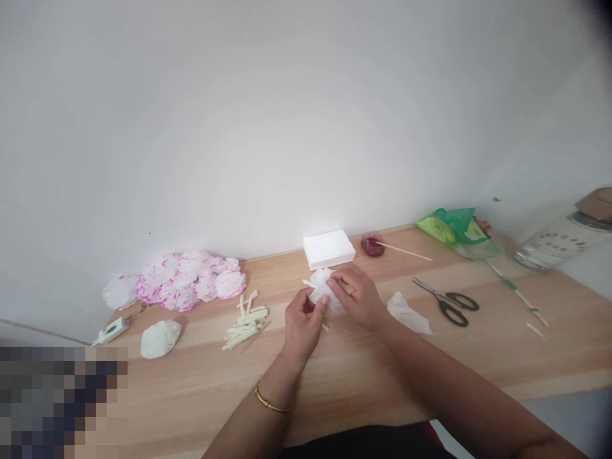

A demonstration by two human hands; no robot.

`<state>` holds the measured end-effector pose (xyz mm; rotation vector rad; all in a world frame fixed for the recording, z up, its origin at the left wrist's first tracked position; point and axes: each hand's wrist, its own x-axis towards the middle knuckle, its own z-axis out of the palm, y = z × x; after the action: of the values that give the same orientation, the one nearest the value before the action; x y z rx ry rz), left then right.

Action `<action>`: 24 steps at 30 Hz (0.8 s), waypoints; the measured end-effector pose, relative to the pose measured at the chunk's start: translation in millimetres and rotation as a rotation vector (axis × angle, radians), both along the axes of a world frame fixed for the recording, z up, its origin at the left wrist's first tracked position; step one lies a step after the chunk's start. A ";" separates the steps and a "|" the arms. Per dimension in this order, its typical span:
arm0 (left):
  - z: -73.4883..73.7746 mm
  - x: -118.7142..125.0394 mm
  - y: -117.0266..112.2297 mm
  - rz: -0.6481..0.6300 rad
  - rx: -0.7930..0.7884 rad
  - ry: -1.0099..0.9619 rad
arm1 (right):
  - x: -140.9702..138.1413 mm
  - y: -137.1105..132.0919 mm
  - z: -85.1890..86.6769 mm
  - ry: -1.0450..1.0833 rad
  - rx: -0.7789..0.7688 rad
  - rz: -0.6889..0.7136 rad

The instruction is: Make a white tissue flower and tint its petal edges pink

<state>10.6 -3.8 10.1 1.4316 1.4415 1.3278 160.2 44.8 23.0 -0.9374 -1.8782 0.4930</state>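
Both of my hands meet over the middle of the wooden table [430,357]. My left hand [302,322], with a gold bangle on the wrist, pinches the lower edge of a crumpled white tissue piece [321,285]. My right hand [356,294] grips the same tissue from the right, fingers curled over it. A thin pale stick pokes out of the tissue to the left. A stack of white tissue sheets [329,248] lies just behind my hands.
Pink-edged tissue flowers [184,284] pile at the back left, with a white tissue ball [160,338] and cut pale sticks [246,320] nearby. Scissors [448,301], a loose tissue scrap [408,313], a red dish with a stick [373,245], a green bag [456,231] and a glass jar [557,242] lie to the right.
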 end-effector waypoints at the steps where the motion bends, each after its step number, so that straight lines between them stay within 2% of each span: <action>1: 0.1 -0.2 0.0 0.007 -0.003 0.011 | -0.3 -0.5 0.6 -0.023 0.010 0.029; 4: -2.2 -1.9 1.2 0.036 -0.033 -0.025 | -1.2 -1.6 1.4 -0.027 -0.018 0.065; 8: -8.0 -4.0 3.7 0.046 -0.076 -0.177 | -2.1 -2.4 0.9 0.112 -0.206 0.005; 12: -10.7 -4.1 3.9 0.064 -0.060 -0.206 | -1.5 -3.7 2.3 0.211 -0.346 -0.015; 14: -11.4 -4.3 4.2 0.075 -0.068 -0.221 | -0.5 -4.4 3.6 0.214 -0.306 -0.045; 20: -11.6 -5.0 6.0 0.092 -0.144 -0.435 | -1.7 -6.6 2.1 0.025 0.025 -0.034; 24: -9.2 -2.3 5.6 0.094 -0.176 -0.530 | -5.6 -5.6 -3.9 -0.085 0.110 -0.049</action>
<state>8.3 1.8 0.8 0.8210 1.2377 1.4591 154.6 39.2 19.1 -0.9414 -1.9336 0.3215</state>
